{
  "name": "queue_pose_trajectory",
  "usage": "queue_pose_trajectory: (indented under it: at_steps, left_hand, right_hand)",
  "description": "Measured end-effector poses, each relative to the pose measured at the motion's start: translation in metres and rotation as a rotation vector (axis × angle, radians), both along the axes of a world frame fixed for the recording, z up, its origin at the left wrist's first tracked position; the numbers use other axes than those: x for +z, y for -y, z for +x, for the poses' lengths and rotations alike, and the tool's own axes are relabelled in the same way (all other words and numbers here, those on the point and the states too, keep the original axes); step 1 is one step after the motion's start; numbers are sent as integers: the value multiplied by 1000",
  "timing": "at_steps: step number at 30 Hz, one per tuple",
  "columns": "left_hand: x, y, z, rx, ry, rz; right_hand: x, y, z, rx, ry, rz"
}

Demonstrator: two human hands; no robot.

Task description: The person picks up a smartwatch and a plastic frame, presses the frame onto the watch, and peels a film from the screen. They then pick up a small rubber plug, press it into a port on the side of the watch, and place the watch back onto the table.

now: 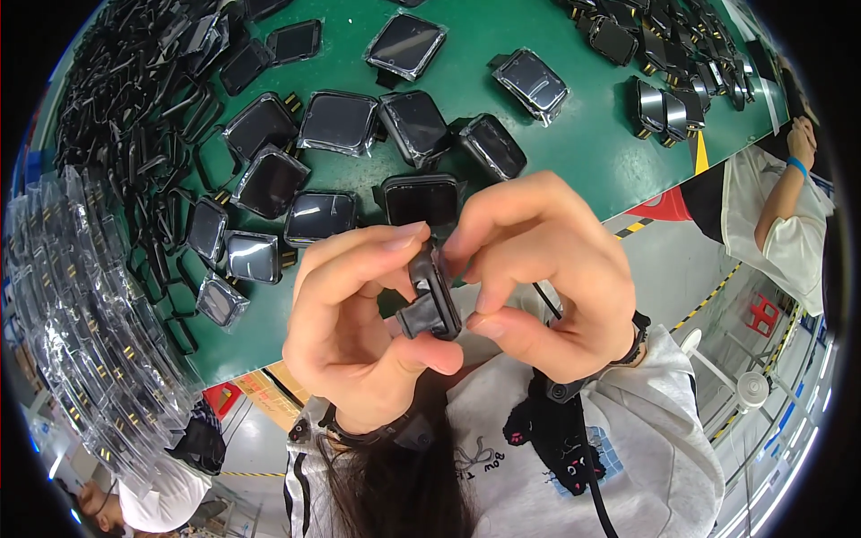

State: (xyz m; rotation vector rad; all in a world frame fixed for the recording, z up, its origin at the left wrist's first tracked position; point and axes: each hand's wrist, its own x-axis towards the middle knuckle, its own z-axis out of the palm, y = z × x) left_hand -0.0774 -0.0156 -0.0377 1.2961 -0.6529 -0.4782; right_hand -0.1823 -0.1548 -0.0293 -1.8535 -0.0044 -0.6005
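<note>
Between my two hands is a black watch-like case (434, 300), turned edge-on with a dark block at its lower left. My left hand (359, 314) is closed around it, fingertips at its top and the thumb below. Curled inward, my right hand (552, 278) has its index fingertip by the upper edge and its thumb by the right side; its exact contact is partly hidden. Just beyond the hands lies a dark square watch screen module (421, 199). Several similar modules (338, 121) in clear film are spread around it, some with gold contacts.
The green table (592, 152) carries a heap of black frames (134, 117) at left and more screen modules (659, 45) at far right. Stacked film-wrapped pieces (81, 323) line the left edge. A person (780, 206) is beyond the right edge, another person (166, 498) at lower left.
</note>
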Motion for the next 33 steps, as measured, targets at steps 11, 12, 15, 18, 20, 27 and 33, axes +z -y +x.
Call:
queue_pose_trajectory:
  at_steps: [11, 12, 15, 18, 20, 27, 33]
  left_hand:
    - [-1, 12, 9, -111, 483, 95]
    - [0, 11, 8, -107, 482, 95]
    - [3, 12, 6, -117, 364, 34]
    - [4, 12, 1, -109, 258, 44]
    - [3, 12, 0, -102, 206, 50]
    - [7, 8, -7, -108, 28, 58]
    - [8, 10, 3, -115, 120, 9]
  right_hand:
    - [1, -10, 2, -91, -117, 240]
    - [3, -10, 1, -109, -138, 210]
    - [7, -9, -1, -203, -64, 100]
    - [5, -7, -2, -244, 13, -8]
    - [2, -7, -2, -229, 96, -112]
    - [5, -9, 1, -215, 82, -106]
    - [0, -10, -1, -182, 38, 111]
